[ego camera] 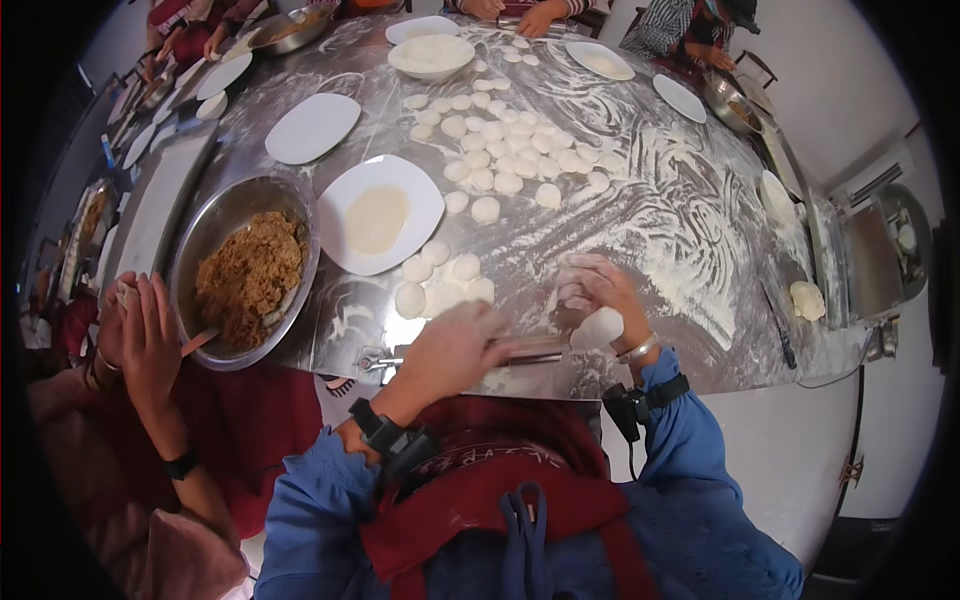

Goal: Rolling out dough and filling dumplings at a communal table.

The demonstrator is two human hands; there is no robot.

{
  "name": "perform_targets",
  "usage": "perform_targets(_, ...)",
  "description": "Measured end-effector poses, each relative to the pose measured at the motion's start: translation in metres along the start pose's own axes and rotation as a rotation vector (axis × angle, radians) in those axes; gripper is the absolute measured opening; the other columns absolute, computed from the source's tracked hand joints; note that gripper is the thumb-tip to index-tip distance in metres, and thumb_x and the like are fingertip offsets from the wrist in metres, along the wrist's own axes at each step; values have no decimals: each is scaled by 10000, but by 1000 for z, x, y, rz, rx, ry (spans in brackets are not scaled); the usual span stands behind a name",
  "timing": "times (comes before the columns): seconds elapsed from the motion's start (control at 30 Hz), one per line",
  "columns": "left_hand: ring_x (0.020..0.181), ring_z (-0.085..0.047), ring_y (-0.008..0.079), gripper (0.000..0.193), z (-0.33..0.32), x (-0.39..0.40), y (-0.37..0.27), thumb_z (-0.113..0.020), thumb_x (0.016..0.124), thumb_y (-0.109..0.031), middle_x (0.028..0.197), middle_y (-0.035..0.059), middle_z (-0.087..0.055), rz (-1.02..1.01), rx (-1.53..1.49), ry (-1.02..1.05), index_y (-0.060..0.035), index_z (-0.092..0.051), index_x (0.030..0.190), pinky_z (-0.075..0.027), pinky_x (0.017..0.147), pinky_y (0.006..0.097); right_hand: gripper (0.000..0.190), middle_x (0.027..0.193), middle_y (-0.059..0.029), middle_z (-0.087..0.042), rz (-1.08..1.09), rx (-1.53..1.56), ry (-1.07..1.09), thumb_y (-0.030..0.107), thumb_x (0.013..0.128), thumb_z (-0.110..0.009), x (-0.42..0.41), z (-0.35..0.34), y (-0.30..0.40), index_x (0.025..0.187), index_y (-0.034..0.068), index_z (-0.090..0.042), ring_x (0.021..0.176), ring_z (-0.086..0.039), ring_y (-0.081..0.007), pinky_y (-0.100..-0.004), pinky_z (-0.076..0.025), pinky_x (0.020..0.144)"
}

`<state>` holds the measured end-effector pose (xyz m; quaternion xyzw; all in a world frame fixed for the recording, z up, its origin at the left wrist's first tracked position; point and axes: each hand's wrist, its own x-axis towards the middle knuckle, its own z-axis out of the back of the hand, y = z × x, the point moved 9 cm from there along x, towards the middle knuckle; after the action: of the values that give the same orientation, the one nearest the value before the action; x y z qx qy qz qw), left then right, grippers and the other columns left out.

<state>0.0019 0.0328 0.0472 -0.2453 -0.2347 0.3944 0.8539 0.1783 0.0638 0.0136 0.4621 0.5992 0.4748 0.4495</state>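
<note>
My left hand (454,349), slightly blurred, is over the near table edge, its fingers at a shiny metal bar (529,349); whether it grips the bar is unclear. My right hand (596,285), floury and blurred, is to the right of it with bent fingers; its palm is hidden. A rounded white thing (598,328), perhaps dough or a handle end, shows beside its wrist. Floured dough pieces (442,289) lie just beyond my left hand, and many more (517,150) are spread over mid-table. A thin dough round (377,220) rests on a white plate (427,195).
A steel bowl of brown filling (251,277) stands at left, beside a co-worker's hands (142,322). White plates (313,129) and a flour bowl (431,56) stand farther back. A dark thin tool (780,330) and a dough lump (807,301) lie at right. Other people work across the table.
</note>
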Motion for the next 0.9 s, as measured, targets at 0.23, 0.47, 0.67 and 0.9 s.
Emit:
perform_targets(0.23,699,-579,230,172,47,-23,43,-600,789,-156,756,110,-586,313,-141,-155,-28,-586,902,-454,639,327,174,878,-93,-584,-121,-143,-414,137,875,-470,-81,51,-50,980,0,-490,736,-589,-160,-282,-517,638)
perform_targets(0.47,888,-509,279,481,-11,-20,-18,-674,680,-213,937,108,-551,-124,266,69,-79,-510,1112,-394,807,369,186,957,-130,-605,190,-325,324,125,851,-461,-105,-83,-13,910,-5,-580,878,-586,-242,-328,-472,772)
perform_targets(0.67,915,-511,321,446,9,-9,-13,-646,706,-200,962,144,-551,-4,188,-67,-34,-506,1095,-403,808,390,317,1181,-129,-518,621,-969,522,201,822,-497,-106,-152,-23,1096,51,-549,1162,-435,-271,-403,-310,990)
perform_targets(0.9,883,-519,345,449,26,-7,-13,-673,694,-201,916,173,-554,15,35,-93,-5,-512,1064,-416,787,398,439,1189,-177,-492,382,-1531,-74,248,825,-480,-39,13,-15,1218,54,-455,1143,-430,-327,-425,-297,990)
